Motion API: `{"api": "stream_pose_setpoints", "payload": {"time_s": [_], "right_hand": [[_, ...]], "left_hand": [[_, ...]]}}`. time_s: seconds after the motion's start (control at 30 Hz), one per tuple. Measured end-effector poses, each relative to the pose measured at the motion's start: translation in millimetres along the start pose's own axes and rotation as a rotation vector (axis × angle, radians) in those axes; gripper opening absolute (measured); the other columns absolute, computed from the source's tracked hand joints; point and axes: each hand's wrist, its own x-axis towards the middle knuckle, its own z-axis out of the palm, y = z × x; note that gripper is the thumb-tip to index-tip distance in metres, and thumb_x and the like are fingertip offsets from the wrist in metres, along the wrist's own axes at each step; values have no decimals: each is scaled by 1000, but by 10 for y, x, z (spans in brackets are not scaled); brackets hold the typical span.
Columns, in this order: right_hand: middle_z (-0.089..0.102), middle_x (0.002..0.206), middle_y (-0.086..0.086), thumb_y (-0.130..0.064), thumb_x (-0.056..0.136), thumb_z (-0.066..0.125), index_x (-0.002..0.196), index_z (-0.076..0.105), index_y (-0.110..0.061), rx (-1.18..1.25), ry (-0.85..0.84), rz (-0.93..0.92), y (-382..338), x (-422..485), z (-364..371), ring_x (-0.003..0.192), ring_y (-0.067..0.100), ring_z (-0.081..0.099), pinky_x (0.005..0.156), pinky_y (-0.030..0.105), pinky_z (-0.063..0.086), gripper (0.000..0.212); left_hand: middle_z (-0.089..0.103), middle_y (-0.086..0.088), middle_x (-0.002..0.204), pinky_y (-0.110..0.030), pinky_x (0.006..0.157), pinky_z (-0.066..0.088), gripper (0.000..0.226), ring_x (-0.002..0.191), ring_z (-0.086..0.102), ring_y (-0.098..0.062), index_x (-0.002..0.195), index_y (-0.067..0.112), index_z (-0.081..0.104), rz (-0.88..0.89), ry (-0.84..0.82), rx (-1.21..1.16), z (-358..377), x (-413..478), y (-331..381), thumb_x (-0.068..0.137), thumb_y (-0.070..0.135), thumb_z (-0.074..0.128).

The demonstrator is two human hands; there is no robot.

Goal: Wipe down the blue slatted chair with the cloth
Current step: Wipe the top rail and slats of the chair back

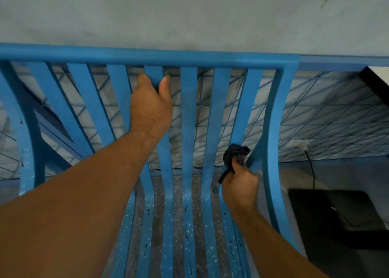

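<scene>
Head view: the blue slatted chair [189,57] fills the frame, its curved painted slats speckled pale at the seat. The left hand [150,107] curls its grip round an upper slat. The right hand [240,186] clenches its grip on a crumpled dark cloth [235,154], held against a slat near the right edge.

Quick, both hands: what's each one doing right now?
Left hand: gripping a back slat near the top rail.
Right hand: clutching the dark cloth against a right-side slat.
</scene>
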Motion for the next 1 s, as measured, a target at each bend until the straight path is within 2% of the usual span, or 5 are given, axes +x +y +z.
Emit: {"api": "stream_pose_setpoints", "payload": {"time_s": [0.17,0.27,0.77,0.9,1.0], "right_hand": [[59,136,14,6,86,50,132,59,-4,303,349,-295,-818,311,-455,119,23,60,106,18,38,48],[51,140,24,11,82,51,132,58,3,169,384,-498,-1094,498,-361,125,38,54,104,39,40,51],[49,146,14,13,83,56,127,64,-8,-41,-97,-179,-47,-267,427,84,39,68,76,48,61,50],[51,144,14,9,87,55,131,62,-9,204,241,-258,-589,18,-147,105,23,64,101,3,32,48],[54,140,20,6,84,53,127,64,-3,228,443,-420,-1023,386,-300,111,30,65,96,20,46,45]], "left_hand": [[43,6,66,-12,40,32,28,52,40,-4,92,10,43,-24,-32,2,-34,-7,31,102,36,45],[43,6,67,-12,43,36,27,53,39,-4,92,10,43,-28,-44,6,-50,-5,47,102,35,45],[42,9,67,-11,43,33,25,54,39,-3,93,11,42,0,-7,-6,-4,14,4,102,34,46],[43,9,67,-12,43,34,25,53,40,-2,94,11,43,10,-13,-6,-15,4,5,102,34,46],[42,8,67,-12,44,35,26,53,39,-4,93,11,42,-1,-24,4,-18,6,2,102,36,45]]}}
